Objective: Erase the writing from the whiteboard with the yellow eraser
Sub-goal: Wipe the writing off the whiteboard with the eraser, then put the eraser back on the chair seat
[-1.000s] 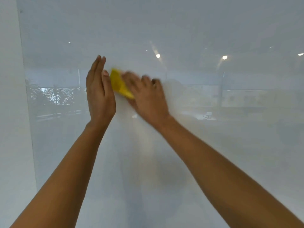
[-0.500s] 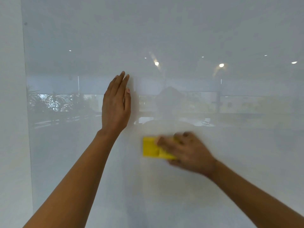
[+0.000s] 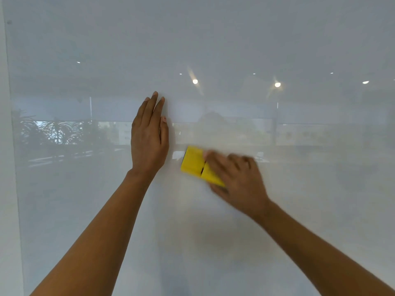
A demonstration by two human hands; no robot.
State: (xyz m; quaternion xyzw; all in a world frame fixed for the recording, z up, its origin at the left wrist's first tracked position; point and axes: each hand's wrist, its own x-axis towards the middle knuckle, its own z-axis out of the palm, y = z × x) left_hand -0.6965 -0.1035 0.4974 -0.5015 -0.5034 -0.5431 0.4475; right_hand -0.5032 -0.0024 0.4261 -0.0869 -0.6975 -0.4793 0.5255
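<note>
The whiteboard [image 3: 213, 39] fills nearly the whole view, a glossy pale pane standing upright in front of the person, its left edge running down beside a strip of plain white wall [image 3: 6, 189]. No writing can be made out anywhere on the board; what does show in its sheen is reflection only: small round ceiling lights [image 3: 195, 81] across the upper half, and a band of palm-like plants [image 3: 53, 131] at mid height on the left. Two bare forearms rise from the bottom corners toward the middle of the board. The left hand [image 3: 148, 137] lies flat against the board, fingers straight, held together and pointing up, thumb tucked alongside, so its grip is wide and holds nothing. Just to its right and slightly lower, apart from it, the right hand [image 3: 237, 178] is blurred with motion; its grip is closed over the yellow eraser [image 3: 195, 165], fingers laid across the eraser's right end and pointing up and to the left. The eraser is a bright yellow block tilted with its free left end higher, pressed against the board near the centre of the view, at about the level of the left wrist. A thin dark seam crosses the block where the fingertips meet it.
</note>
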